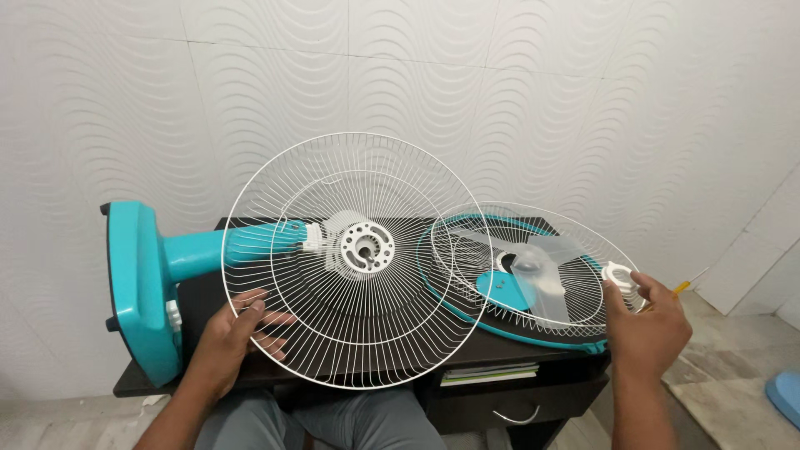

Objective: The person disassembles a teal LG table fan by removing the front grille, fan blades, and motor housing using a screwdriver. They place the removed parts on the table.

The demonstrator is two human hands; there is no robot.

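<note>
A teal table fan (146,279) lies on its side on a dark desk (508,348), base to the left. Its white wire rear guard (358,258) stands upright on the motor head, whose white hub (367,247) shows through the middle. My left hand (237,329) grips the guard's lower left rim. To the right lies the front guard (533,283) with a teal rim, and a clear fan blade (537,271) rests on it. My right hand (646,321) holds a small white plastic ring nut (619,273) at that guard's right edge.
White wavy tiles cover the wall behind the desk. A drawer with a metal handle (517,414) sits under the desktop, with papers (487,374) above it. A yellow-tipped tool (682,288) lies past my right hand. Something blue (786,398) sits on the floor at the far right.
</note>
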